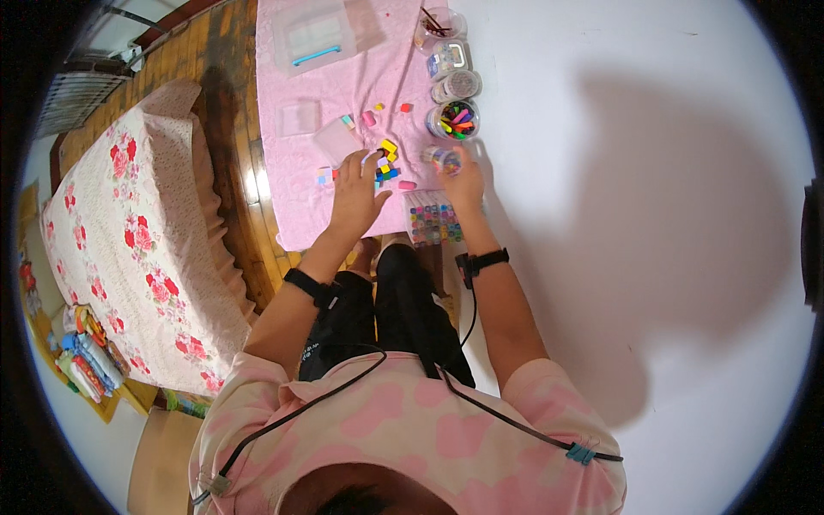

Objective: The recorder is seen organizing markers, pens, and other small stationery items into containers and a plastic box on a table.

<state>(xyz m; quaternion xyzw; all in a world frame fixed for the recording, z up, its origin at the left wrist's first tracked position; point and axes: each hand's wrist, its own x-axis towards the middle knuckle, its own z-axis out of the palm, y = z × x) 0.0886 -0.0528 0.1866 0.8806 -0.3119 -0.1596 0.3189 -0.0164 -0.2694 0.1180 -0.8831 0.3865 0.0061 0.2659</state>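
Observation:
My left hand (354, 196) hovers over or rests on a loose pile of small coloured cubes, thumb spread from the fingers. Yellow cubes (389, 147) and blue cubes (388, 174) show beyond its fingertips; its palm hides part of the pile. My right hand (465, 183) grips a small clear tub (443, 159) with colourful contents, tilted on its side and slightly blurred. Between the hands lies a pink cylinder-like piece (407, 185). A translucent plastic box or lid (337, 140) lies just past my left fingers. Loose cubes, including a red one (406, 108), are scattered farther off.
A clear case of marker pens (432, 217) stands at the table's near right. Along the wall are a tub of bright markers (456, 121) and several other containers (447, 59). A translucent storage box (314, 38) with a blue handle sits far back on the pink cloth (302, 215).

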